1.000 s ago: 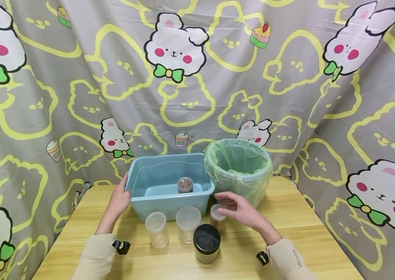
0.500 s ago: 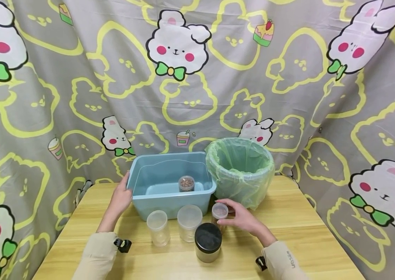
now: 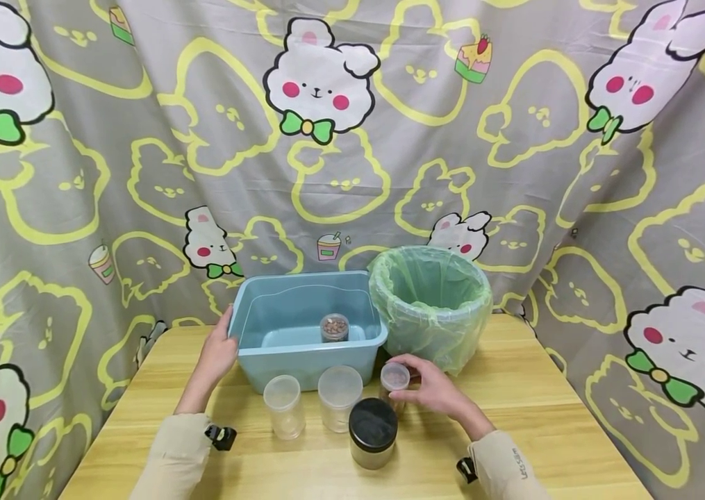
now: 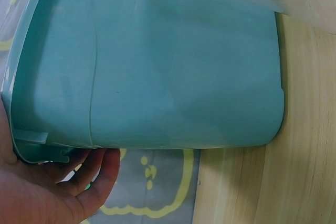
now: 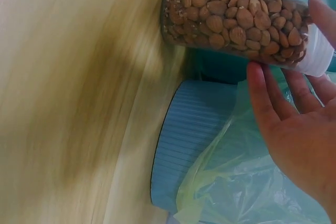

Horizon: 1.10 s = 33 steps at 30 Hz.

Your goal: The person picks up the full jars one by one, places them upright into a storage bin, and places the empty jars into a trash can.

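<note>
My left hand (image 3: 218,352) grips the left end of a blue plastic basin (image 3: 311,361); in the left wrist view its fingers (image 4: 107,174) bend under the rim. A clear jar with a dark nutty filling (image 3: 335,329) stands inside the basin. My right hand (image 3: 432,386) holds a tall clear jar of almonds (image 3: 394,377) near its whitish lid, thumb on one side and fingers on the other. The right wrist view shows the almonds (image 5: 239,22) filling most of that jar, its base at the table. A black-lidded jar (image 3: 373,432) stands just in front.
Two clear lidded jars (image 3: 284,406) (image 3: 340,398) stand before the basin. Right of it is a blue bin lined with a green bag (image 3: 433,312). The wooden table (image 3: 515,417) extends on both sides, and a patterned curtain (image 3: 352,160) hangs behind.
My right hand has come down and round the almond jar from above its right side, and now holds it by the top. My left hand stays at the basin.
</note>
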Available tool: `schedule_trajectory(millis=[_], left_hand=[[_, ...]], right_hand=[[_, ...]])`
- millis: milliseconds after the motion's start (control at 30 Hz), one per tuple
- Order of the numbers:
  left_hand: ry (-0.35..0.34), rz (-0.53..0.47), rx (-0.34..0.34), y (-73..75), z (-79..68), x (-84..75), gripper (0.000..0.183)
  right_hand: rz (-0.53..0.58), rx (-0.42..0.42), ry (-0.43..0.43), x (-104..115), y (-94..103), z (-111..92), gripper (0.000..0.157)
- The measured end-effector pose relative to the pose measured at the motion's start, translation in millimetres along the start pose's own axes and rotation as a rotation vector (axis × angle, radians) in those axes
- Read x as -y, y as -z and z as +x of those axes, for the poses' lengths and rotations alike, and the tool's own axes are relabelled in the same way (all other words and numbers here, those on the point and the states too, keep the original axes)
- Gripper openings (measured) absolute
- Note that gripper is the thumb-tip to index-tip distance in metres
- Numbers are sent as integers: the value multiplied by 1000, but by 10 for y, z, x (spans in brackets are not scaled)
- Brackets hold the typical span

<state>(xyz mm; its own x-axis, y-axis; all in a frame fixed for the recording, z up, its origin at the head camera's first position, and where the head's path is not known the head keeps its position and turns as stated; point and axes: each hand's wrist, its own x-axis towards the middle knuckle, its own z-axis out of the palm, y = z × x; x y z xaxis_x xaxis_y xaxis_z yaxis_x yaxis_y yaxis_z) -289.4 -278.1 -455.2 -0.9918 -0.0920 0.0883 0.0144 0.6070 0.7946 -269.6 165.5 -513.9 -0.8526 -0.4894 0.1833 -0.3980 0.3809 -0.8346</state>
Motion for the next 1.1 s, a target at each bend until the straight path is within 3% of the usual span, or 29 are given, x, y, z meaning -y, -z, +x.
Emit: schedule_trajectory(millis=[200, 367, 800, 1100], left_hand=[[2, -1, 6, 1, -1, -19, 76], [1, -6, 2, -3, -5, -23, 77], [6, -13, 5, -4, 0, -13, 78], [-5, -22, 2, 3, -9, -16, 77]], right_hand=[[-61, -53, 12, 51, 19, -15, 54], [-113, -113, 74, 222, 76, -15, 53], [-185, -197, 179, 1015, 364, 20, 55], [-160, -195, 198, 1465, 496, 256, 57]])
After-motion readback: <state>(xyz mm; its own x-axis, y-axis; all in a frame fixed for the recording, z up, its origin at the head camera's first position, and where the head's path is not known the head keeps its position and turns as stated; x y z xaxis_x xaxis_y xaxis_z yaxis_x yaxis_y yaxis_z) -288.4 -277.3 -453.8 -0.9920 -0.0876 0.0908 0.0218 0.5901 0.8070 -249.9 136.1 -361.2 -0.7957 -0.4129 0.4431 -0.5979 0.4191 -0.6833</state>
